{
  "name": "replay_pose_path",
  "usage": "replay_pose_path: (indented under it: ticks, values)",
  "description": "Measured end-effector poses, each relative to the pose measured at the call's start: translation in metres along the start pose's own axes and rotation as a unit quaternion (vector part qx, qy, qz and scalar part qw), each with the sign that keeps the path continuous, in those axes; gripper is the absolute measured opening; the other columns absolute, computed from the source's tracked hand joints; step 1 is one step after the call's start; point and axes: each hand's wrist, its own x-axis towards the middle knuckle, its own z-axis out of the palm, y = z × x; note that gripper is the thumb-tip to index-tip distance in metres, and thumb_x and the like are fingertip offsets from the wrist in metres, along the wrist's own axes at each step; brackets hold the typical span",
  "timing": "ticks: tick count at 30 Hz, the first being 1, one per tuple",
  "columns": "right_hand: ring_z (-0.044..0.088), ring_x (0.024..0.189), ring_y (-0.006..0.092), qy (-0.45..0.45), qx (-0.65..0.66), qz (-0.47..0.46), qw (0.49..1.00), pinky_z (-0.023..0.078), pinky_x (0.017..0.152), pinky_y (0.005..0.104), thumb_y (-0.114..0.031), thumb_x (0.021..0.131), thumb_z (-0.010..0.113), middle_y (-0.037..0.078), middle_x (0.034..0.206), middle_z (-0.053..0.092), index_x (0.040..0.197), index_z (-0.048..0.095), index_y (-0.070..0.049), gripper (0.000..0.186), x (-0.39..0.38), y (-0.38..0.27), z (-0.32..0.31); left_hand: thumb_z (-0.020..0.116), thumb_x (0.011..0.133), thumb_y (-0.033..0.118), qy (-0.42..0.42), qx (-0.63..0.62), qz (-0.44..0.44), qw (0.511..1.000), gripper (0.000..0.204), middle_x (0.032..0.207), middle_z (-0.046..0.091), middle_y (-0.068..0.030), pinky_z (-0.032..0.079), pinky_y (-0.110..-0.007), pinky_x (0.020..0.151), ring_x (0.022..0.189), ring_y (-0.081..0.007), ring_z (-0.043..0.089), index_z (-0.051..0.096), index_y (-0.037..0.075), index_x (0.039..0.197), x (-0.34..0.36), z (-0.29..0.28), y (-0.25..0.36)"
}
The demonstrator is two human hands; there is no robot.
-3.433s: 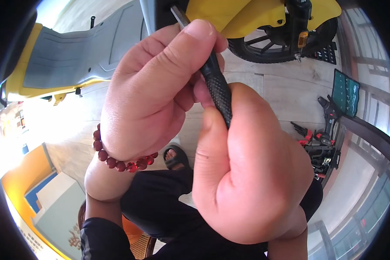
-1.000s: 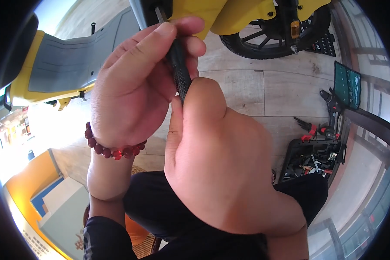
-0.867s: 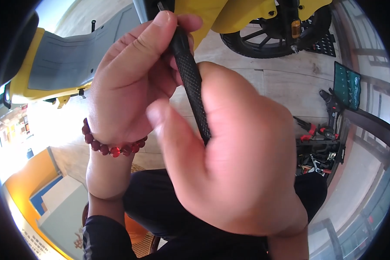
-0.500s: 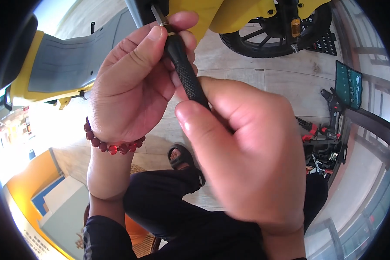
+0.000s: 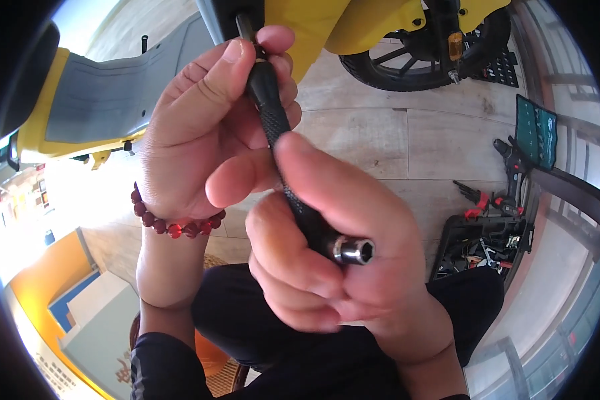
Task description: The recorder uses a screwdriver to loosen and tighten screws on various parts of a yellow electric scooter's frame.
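Observation:
My left hand, with a red bead bracelet at its wrist, pinches the metal shank end of a screwdriver. The tool has a black knurled handle and slants down to the right. My right hand is closed round the lower handle, thumb on top. A shiny hex socket end sticks out sideways by my right palm. The shank's tip points up into a dark recess on a yellow scooter; whether it engages a screw there cannot be made out.
The scooter's black wheel stands at the upper right. On the floor at right lie a green tool pouch, a black power tool and an open black toolbox of small tools. A grey footboard spans the upper left.
My right hand has turned round the handle, its fingers now curled in view and the socket end showing. The handle has shifted slightly left. My left hand keeps its pinch.

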Motion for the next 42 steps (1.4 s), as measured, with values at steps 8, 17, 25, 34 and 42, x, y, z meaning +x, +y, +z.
replay_pose_path:
  ticks: [8,17,25,34,42]
  values:
    - [0.05,0.038,0.0286,0.379,-0.845,-0.155,0.344,0.036,0.038,0.0352,-0.01,0.083,0.057,0.012,0.049,0.048,0.082,0.054,0.003,0.014,0.009,0.021,0.028,0.046,0.093,0.021,0.0,0.044,-0.032,0.998,0.033,0.092,0.058,-0.0097,0.047,-0.025,0.072,0.085,-0.0151,0.054,0.049,-0.006,0.113,-0.005,-0.007,0.002]
    - [0.05,0.055,0.0106,0.212,-0.308,-0.258,0.891,0.041,0.05,0.0238,-0.029,0.091,0.047,0.006,0.071,0.054,0.106,0.05,0.002,0.034,0.003,0.027,0.01,0.045,0.093,0.022,0.002,0.009,0.008,1.0,0.033,0.087,0.053,-0.008,0.038,-0.023,0.063,0.069,-0.0119,0.042,0.047,-0.005,0.112,-0.003,0.002,-0.007]
    - [0.055,0.05,0.0332,0.38,-0.858,-0.147,0.312,0.042,0.044,0.0391,-0.002,0.075,0.059,0.016,0.056,0.051,0.091,0.048,0.0,0.019,0.003,0.022,0.041,0.047,0.093,0.023,0.045,0.081,0.002,0.996,0.041,0.094,0.056,-0.0107,0.043,-0.024,0.064,0.076,-0.0142,0.048,0.044,-0.008,0.119,-0.005,0.006,0.002]
    - [0.048,0.048,0.0146,0.216,-0.697,-0.229,0.644,0.045,0.044,0.0332,-0.021,0.085,0.059,0.003,0.059,0.05,0.111,0.047,0.005,0.038,-0.012,0.013,0.014,0.051,0.091,0.021,0.008,0.079,0.0,0.997,0.035,0.084,0.049,-0.0065,0.04,-0.022,0.058,0.069,-0.0114,0.043,0.047,-0.005,0.114,-0.008,-0.002,0.007]
    - [0.034,0.039,0.0068,0.021,-0.038,-0.064,0.997,0.042,0.038,0.0249,-0.029,0.094,0.044,-0.002,0.053,0.041,0.103,0.052,0.001,0.032,-0.016,0.003,0.011,0.047,0.092,0.021,-0.023,0.05,-0.007,0.998,0.031,0.087,0.049,-0.0073,0.041,-0.025,0.063,0.069,-0.0126,0.043,0.047,-0.003,0.113,0.0,0.002,0.001]
